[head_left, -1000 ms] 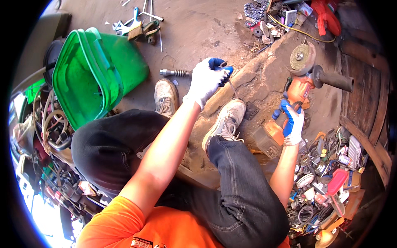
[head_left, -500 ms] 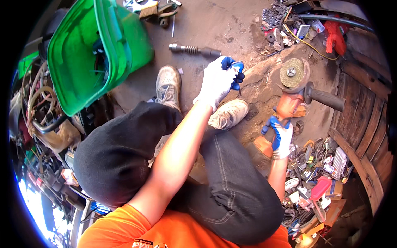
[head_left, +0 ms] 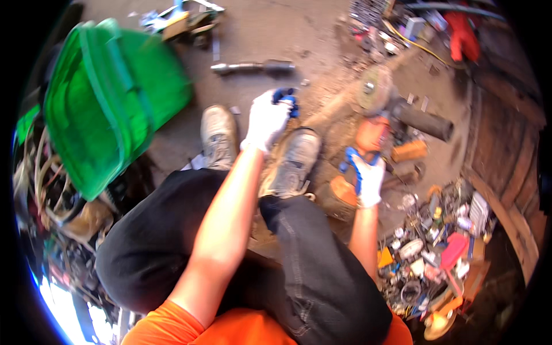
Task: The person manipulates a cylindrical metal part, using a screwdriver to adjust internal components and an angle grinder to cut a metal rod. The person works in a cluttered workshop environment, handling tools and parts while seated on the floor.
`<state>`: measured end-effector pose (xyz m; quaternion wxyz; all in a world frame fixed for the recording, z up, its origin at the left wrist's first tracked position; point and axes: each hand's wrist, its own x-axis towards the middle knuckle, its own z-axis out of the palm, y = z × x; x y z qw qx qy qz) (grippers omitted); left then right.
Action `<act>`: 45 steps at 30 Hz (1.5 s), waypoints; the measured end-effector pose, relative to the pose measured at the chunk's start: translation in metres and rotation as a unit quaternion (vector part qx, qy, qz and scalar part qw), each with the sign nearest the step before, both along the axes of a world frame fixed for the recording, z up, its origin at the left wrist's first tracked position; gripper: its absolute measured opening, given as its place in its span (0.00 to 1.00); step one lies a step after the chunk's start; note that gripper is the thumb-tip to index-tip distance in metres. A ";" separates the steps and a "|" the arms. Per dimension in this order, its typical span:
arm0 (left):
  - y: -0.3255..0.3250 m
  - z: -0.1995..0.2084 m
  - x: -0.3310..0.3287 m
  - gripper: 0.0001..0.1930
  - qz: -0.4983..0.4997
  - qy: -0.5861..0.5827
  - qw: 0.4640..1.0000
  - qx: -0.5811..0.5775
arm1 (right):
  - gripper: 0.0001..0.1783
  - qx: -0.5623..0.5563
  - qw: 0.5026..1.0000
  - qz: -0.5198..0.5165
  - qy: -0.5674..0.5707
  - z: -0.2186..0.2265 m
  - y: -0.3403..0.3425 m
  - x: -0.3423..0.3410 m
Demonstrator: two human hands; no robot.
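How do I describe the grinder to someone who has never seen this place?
From the big green bin at left, look across to the gloved right hand. It holds the orange-bodied angle grinder. Its round disc and thick dark side handle set it apart from the orange block beside it.

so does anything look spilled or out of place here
The heap of small mixed parts at the lower right looks untidy: pieces lie jumbled together unsorted, near the right hand holding the angle grinder. No clear damage shows, though blur hides detail.
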<state>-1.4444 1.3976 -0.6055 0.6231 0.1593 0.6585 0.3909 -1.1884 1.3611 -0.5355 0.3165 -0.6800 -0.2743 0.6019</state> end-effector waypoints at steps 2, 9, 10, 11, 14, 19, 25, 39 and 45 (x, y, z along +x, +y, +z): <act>-0.001 -0.003 -0.002 0.14 0.070 -0.066 0.995 -0.009 | 0.16 -0.008 0.999 -0.014 -0.037 -0.006 0.000 0.004; 0.011 0.008 0.017 0.18 0.054 -0.147 0.987 0.027 | 0.32 0.056 0.946 -0.023 -0.318 -0.039 0.028 0.023; 0.011 0.014 0.018 0.19 0.051 -0.144 0.988 0.029 | 0.33 0.050 0.933 0.004 -0.357 -0.038 0.035 0.019; 0.010 0.020 0.018 0.19 0.048 -0.140 0.989 0.031 | 0.33 0.043 0.918 0.032 -0.393 -0.038 0.041 0.014; 0.010 0.034 0.018 0.19 -0.013 -0.042 0.997 0.059 | 0.31 0.089 0.845 0.100 -0.517 -0.062 0.041 0.024; 0.020 0.060 0.032 0.11 -0.009 -0.095 0.995 0.018 | 0.42 0.027 0.836 0.088 -0.540 -0.079 0.034 0.043; 0.045 0.082 0.010 0.08 -0.084 -0.039 0.995 0.046 | 0.38 0.006 0.853 0.112 -0.510 -0.047 0.051 0.018; 0.062 0.247 -0.026 0.14 -0.291 0.149 0.924 0.198 | 0.28 0.232 0.950 0.106 -0.177 0.054 0.054 -0.002; 0.037 0.320 -0.034 0.11 -0.132 -0.003 0.964 0.232 | 0.18 0.258 0.949 0.183 -0.004 0.164 0.053 -0.022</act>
